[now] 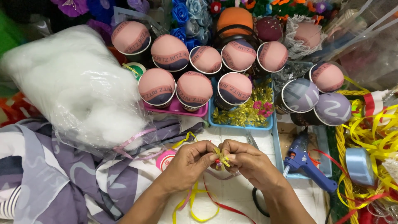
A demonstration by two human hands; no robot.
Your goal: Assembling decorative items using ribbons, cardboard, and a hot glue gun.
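Observation:
My left hand (188, 161) and my right hand (246, 159) meet over the middle of the work surface. Between their fingertips they pinch a small gold leafy trim piece (222, 158) with a red bead under it. Yellow and red ribbon strands (195, 205) trail below my wrists. A pink tape roll (165, 159) lies just left of my left hand.
Several cups topped with pink fabric domes (194, 89) stand behind my hands, some on a pink tray (174, 108). A blue tray (242, 123) holds gold leaves. A blue glue gun (309, 164) lies at right, with a light blue ribbon roll (358, 166). A bag of white stuffing (78, 87) sits left.

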